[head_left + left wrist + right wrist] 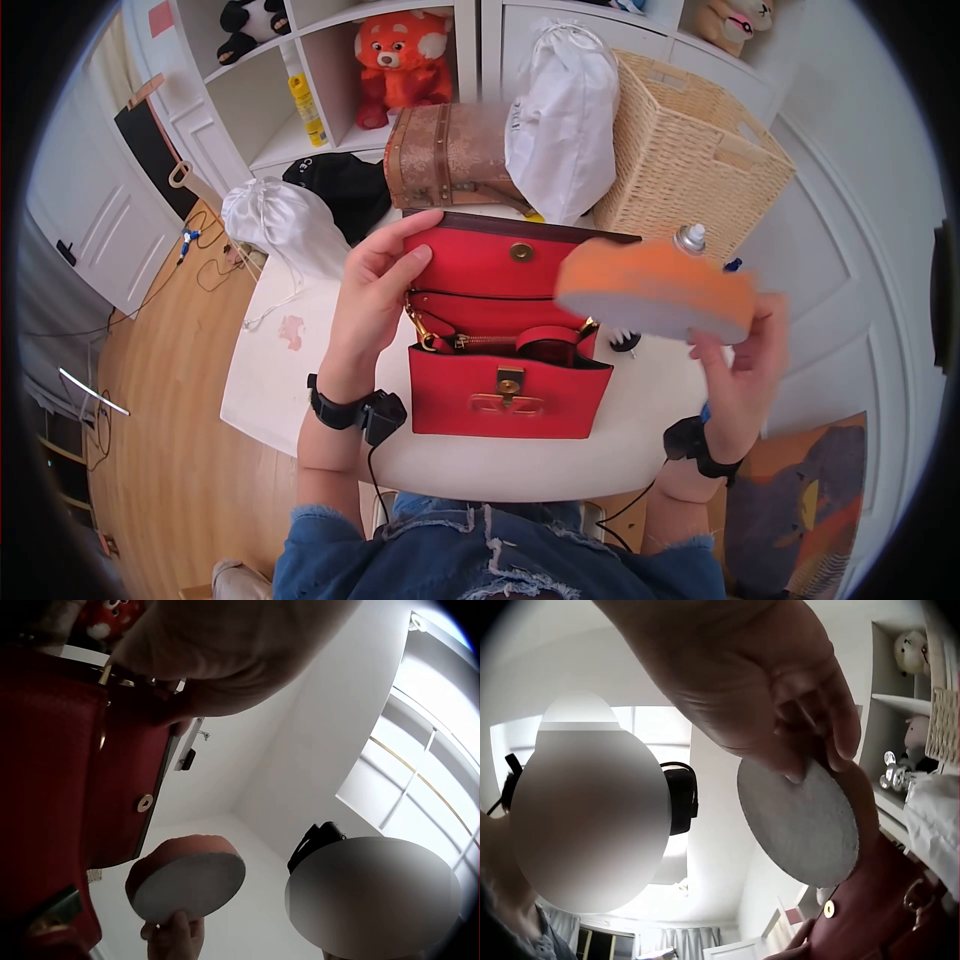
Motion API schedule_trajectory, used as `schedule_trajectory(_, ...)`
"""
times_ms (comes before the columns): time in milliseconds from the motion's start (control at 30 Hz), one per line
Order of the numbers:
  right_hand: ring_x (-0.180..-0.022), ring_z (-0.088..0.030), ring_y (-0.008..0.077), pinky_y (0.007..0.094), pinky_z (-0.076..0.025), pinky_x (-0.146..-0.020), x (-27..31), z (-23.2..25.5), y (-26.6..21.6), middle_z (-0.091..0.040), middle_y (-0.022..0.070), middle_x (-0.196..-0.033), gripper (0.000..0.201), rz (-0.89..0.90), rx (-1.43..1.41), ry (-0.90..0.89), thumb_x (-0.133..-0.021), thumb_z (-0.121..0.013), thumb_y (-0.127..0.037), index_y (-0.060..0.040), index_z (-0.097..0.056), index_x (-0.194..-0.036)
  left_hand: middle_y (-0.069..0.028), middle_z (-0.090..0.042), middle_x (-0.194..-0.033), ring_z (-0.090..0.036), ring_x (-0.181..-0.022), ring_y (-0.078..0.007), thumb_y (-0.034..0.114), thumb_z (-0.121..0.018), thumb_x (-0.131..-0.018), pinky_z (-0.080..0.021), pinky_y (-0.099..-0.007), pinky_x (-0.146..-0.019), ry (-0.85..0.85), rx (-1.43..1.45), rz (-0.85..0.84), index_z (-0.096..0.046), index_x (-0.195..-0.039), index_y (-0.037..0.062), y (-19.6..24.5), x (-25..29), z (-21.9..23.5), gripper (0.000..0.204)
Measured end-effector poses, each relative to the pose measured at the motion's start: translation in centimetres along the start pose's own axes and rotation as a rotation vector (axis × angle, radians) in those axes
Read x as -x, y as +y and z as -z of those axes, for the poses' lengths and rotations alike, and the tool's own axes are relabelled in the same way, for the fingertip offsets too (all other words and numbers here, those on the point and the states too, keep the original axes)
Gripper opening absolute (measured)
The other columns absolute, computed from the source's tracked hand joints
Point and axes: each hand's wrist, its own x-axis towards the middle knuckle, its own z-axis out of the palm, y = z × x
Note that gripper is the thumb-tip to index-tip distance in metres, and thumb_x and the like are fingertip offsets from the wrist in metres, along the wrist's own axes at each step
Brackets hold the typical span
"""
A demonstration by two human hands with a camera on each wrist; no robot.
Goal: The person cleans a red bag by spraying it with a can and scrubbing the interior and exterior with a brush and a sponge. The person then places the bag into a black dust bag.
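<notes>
A red handbag point(510, 400) stands on the white table with its flap point(480, 255) raised, showing a zipper and a strap inside. The left hand point(375, 290) pinches the flap's left edge between thumb and fingers. To the right of the flap, the right hand point(745, 375) holds up an oval pad point(655, 290), orange on one side and grey on the other, by its right end. In the right wrist view, the fingers and thumb of the right hand point(780, 697) grip the edge of the pad point(802, 825), grey face showing.
Behind the bag are a brown patterned chest point(450, 150), white cloth bags point(565, 120), a black cloth point(340, 190) and a wicker basket point(690, 150). A spray can's nozzle point(690, 237) shows behind the pad. Another white pouch point(285, 225) lies at the table's left.
</notes>
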Motion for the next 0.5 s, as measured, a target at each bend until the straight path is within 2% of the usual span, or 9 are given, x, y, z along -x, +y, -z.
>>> schedule_trajectory(33, -0.075, -0.064, 0.0174, 0.0265, -0.052, -0.066, 0.3, -0.4, -0.2, -0.064, 0.0092, -0.098, 0.036, 0.014, -0.049, -0.082, -0.072, -0.07, 0.005, -0.001, -0.058, -0.105, -0.0098, -0.066, -0.107, -0.063, -0.096, -0.0125, -0.002, -0.052, -0.093, -0.051, -0.0252, -0.085, -0.003, 0.0, 0.004, -0.054, -0.128, -0.0021, 0.0, 0.0, -0.1, 0.035)
schedule_trajectory(67, -0.076, -0.064, 0.0176, 0.0264, -0.052, -0.068, 0.0, -1.2, -0.7, -0.065, 0.0091, -0.099, 0.036, 0.158, 0.017, -0.174, -0.072, -0.07, 0.005, -0.0007, -0.057, -0.105, -0.0096, -0.066, -0.107, -0.063, -0.096, -0.0126, -0.002, -0.052, -0.093, -0.051, -0.0254, -0.085, -0.004, 0.006, 0.0, -0.054, -0.127, -0.0021, 0.1, 0.1, -0.2, 0.034)
schedule_trajectory(100, -0.077, -0.064, 0.0205, 0.0292, -0.052, -0.066, -0.1, -2.1, -1.4, -0.064, 0.0104, -0.098, 0.036, 0.13, 0.004, -0.292, -0.072, -0.07, 0.004, -0.0009, -0.057, -0.105, -0.0095, -0.066, -0.107, -0.063, -0.096, -0.0127, -0.002, -0.052, -0.093, -0.051, -0.0256, -0.084, -0.004, 0.011, -0.005, -0.055, -0.127, -0.0021, 0.2, 0.1, -0.2, 0.034)
schedule_trajectory(200, -0.076, -0.063, 0.0241, 0.0326, -0.052, -0.065, -0.1, -4.2, -0.4, -0.063, 0.0126, -0.098, 0.034, 0.224, 0.116, -0.371, -0.073, -0.07, 0.003, -0.0009, -0.058, -0.105, -0.0094, -0.066, -0.107, -0.063, -0.097, -0.0127, -0.002, -0.052, -0.093, -0.051, -0.0257, -0.085, -0.019, -0.003, 0.0, -0.055, -0.126, -0.002, 0.4, 0.4, -0.1, 0.034)
schedule_trajectory(300, -0.076, -0.062, 0.0267, 0.0344, -0.05, -0.063, -0.6, -3.3, 0.2, -0.061, 0.0145, -0.097, 0.031, 0.275, 0.293, -0.271, -0.075, -0.069, 0.002, -0.0009, -0.058, -0.104, -0.0095, -0.065, -0.108, -0.063, -0.097, -0.0126, -0.002, -0.052, -0.093, -0.051, -0.0255, -0.085, -0.019, -0.009, -0.006, -0.055, -0.126, -0.002, 0.5, 0.5, -0.3, 0.034)
schedule_trajectory(367, -0.073, -0.063, 0.0236, 0.0329, -0.051, -0.062, -1.0, -1.5, 0.4, -0.063, 0.0122, -0.094, 0.029, 0.189, 0.444, -0.027, -0.077, -0.068, 0.002, -0.0005, -0.058, -0.103, -0.0094, -0.066, -0.108, -0.063, -0.097, -0.0126, -0.002, -0.052, -0.093, -0.051, -0.0253, -0.085, -0.014, -0.009, -0.01, -0.055, -0.126, -0.0019, 0.4, 0.4, -0.1, 0.034)
schedule_trajectory(400, -0.073, -0.063, 0.0236, 0.0329, -0.051, -0.062, -1.1, -0.8, 0.6, -0.063, 0.0122, -0.094, 0.029, 0.191, 0.444, -0.033, -0.077, -0.068, 0.002, -0.0005, -0.058, -0.103, -0.0093, -0.066, -0.107, -0.063, -0.097, -0.0125, -0.002, -0.052, -0.093, -0.05, -0.0252, -0.085, -0.017, -0.01, -0.012, -0.055, -0.126, -0.0019, 0.3, 0.3, -0.1, 0.034)
schedule_trajectory(467, -0.073, -0.064, 0.0199, 0.0304, -0.052, -0.064, -1.2, 0.2, 0.8, -0.064, 0.0093, -0.09, 0.028, 0.022, 0.187, 0.14, -0.077, -0.069, 0.002, -0.0006, -0.058, -0.102, -0.0091, -0.066, -0.107, -0.063, -0.097, -0.0124, -0.002, -0.052, -0.093, -0.05, -0.0251, -0.085, -0.006, -0.002, -0.003, -0.055, -0.126, -0.0018, 0.1, 0.1, 0.1, 0.034)
schedule_trajectory(500, -0.073, -0.064, 0.0199, 0.0304, -0.052, -0.064, -1.0, 0.3, 0.6, -0.064, 0.0093, -0.09, 0.028, 0.022, 0.19, 0.137, -0.077, -0.069, 0.002, -0.0006, -0.058, -0.102, -0.009, -0.066, -0.107, -0.063, -0.097, -0.0124, -0.002, -0.052, -0.093, -0.05, -0.025, -0.085, -0.001, 0.002, 0.007, -0.055, -0.126, -0.0017, 0.0, 0.1, 0.2, 0.034)
